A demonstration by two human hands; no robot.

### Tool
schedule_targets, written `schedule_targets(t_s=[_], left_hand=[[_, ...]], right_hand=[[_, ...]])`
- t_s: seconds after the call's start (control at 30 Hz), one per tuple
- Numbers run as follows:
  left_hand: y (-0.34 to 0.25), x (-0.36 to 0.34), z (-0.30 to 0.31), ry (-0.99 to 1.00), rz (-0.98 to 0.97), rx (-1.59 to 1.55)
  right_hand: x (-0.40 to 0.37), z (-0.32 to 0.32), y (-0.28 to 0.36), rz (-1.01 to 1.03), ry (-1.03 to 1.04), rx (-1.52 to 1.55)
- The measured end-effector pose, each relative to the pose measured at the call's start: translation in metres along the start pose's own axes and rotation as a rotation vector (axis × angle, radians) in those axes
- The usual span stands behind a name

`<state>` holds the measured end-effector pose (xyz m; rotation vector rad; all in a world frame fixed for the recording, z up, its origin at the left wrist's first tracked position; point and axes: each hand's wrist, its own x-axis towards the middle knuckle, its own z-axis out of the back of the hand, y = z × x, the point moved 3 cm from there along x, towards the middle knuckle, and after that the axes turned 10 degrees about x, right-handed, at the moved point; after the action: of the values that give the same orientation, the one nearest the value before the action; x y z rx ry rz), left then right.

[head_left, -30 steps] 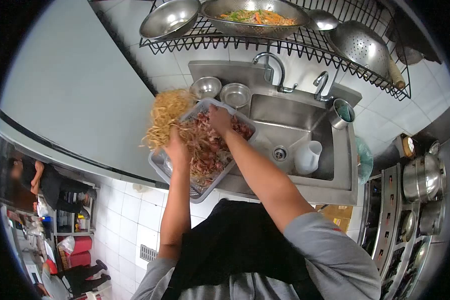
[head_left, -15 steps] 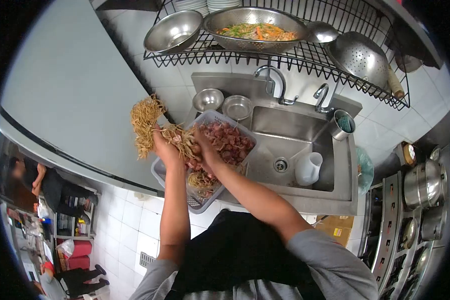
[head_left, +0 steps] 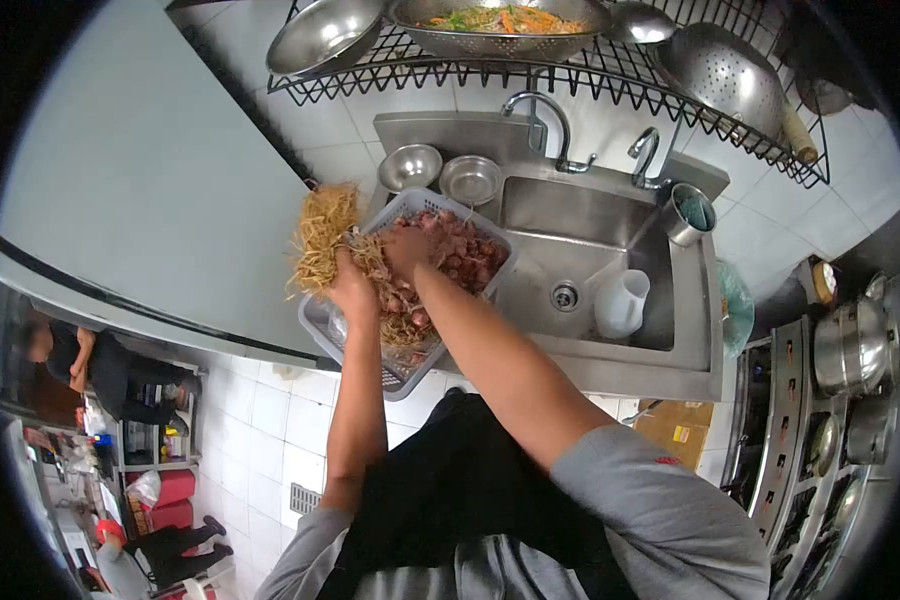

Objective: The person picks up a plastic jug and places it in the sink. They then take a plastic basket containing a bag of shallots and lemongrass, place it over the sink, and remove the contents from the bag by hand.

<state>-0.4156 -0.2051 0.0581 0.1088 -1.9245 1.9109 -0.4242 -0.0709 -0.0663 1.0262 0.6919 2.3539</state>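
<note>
A bunch of dried shallots [head_left: 327, 225] has its straw-coloured stalks gathered in my left hand [head_left: 353, 287], closed around them. The stalks fan out above that hand, toward the grey-white panel. My right hand [head_left: 407, 252] is at the bulb end of the bunch, over the basket; its fingers are blurred and partly hidden. Beneath both hands a grey plastic basket [head_left: 398, 388] leans against the sink's left edge. Loose reddish shallot bulbs [head_left: 475, 262] fill its far part, and dry stalk scraps [head_left: 402, 330] lie in the near part.
Right of the basket is a steel sink [head_left: 560, 240] holding a white plastic jug [head_left: 622, 303]. Two metal bowls [head_left: 410, 168] stand behind the basket. A wire rack [head_left: 450, 72] hangs above with colanders. A stove [head_left: 775, 420] is at right; two people [head_left: 120, 375] are at far left.
The bunch has moved right and slightly down, with my left hand still around its stalks. My right hand has shifted up slightly at the bulbs. The whole view has tilted a little.
</note>
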Motion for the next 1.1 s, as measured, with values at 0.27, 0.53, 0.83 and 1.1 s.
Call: schedule_targets(t_s=[0.27,0.53,0.83,1.1], left_hand=[[0.028,-0.008,0.008,0.017,-0.076,0.124],[-0.013,0.006,0.005,-0.027,0.175,-0.419],[-0.070,0.009,-0.008,0.425,0.276,-0.418],[-0.058,0.031,-0.014,0.683,-0.287,0.399]], right_hand=[[0.015,0.029,-0.012,0.085,0.052,-0.228],[0.011,0.129,0.032,-0.647,0.537,0.622],[-0.064,0.123,0.036,-0.977,0.253,1.645],[-0.063,0.088,0.026,-0.940,0.256,1.851]])
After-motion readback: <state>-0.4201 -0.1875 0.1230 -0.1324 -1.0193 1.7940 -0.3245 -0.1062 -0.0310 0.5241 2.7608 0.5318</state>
